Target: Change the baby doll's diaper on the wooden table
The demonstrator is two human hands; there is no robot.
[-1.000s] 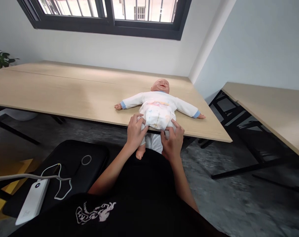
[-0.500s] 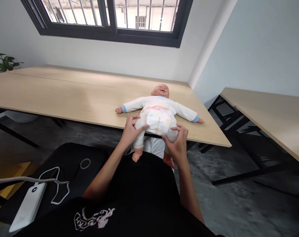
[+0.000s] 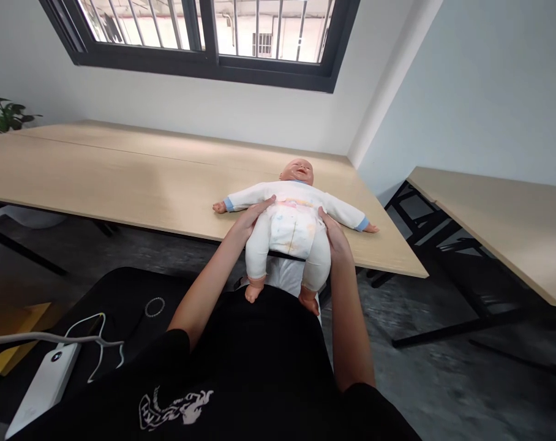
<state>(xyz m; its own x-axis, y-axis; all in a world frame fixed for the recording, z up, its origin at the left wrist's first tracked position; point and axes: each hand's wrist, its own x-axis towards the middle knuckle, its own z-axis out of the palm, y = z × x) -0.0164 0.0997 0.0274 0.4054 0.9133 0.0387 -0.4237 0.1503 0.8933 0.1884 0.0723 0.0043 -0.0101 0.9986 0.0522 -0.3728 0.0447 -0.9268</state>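
Diapered, white-clothed plastic baby doll [image 3: 294, 222] lies supine on pale wooden table [image 3: 122, 171], near right edge.
I observe left hand [image 3: 249, 218] and right hand [image 3: 335, 235] holding its waist, one per side.

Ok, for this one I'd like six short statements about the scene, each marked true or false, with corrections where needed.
1. The left hand touches one side of a smiling plastic baby doll in a white top with blue cuffs. True.
2. The right hand is raised clear of the doll. False: it is against the doll's other side.
3. The doll's bare feet hang past the near edge of the pale wood-coloured table. True.
4. The doll lies face down. False: it lies face up.
5. A white rectangular power bank lies on a black seat. True.
6. The window frame is white. False: it is dark grey.
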